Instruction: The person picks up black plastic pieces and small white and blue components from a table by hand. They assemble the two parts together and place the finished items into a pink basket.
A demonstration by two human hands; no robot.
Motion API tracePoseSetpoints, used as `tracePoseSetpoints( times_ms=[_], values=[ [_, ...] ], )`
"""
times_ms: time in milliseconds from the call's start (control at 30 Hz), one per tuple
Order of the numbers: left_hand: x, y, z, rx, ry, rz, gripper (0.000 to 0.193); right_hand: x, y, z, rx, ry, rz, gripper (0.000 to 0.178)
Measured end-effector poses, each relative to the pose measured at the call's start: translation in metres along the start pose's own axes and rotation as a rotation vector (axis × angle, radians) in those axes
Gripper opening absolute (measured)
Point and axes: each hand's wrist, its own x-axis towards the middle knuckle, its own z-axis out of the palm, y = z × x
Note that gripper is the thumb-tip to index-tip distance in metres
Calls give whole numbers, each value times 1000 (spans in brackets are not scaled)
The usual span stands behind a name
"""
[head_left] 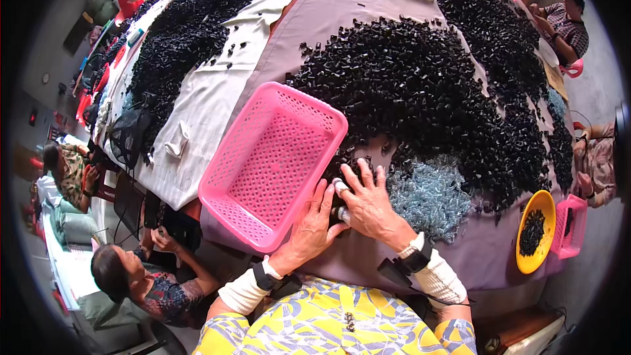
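My left hand (313, 225) lies with its fingers stretched out, beside the near right edge of an upright pink perforated basket (209, 192) that has nothing in it. Close by, my right hand (372, 208) is spread flat over the cloth, palm down, with white tape on some digits. Its fingertips reach the near edge of a large heap of small black pieces (401, 79). To its right lies a pile of small translucent, bluish pieces (430, 200). What is under my palms is hidden.
A yellow bowl (544, 213) with black pieces and a small pink basket (577, 223) stand at the right table edge. More black pieces (190, 33) cover the far left. A crumpled white cloth (176, 141) lies left. Several people sit around the table, one (141, 269) close at the left.
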Motion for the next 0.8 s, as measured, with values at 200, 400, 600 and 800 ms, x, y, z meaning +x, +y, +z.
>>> tracePoseSetpoints(
  times_ms=[200,400,600,800],
  values=[
    [3,5,-1,128,-33,3,83,-23,51,-42,-110,6,236,61],
    [28,24,9,152,4,83,77,-55,64,-33,-91,-36,300,61],
    [43,35,29,194,-65,198,74,-68,54,-29,-131,-27,236,60],
    [27,25,22,241,-90,256,69,-74,43,-37,-93,-81,191,57]
  ],
)
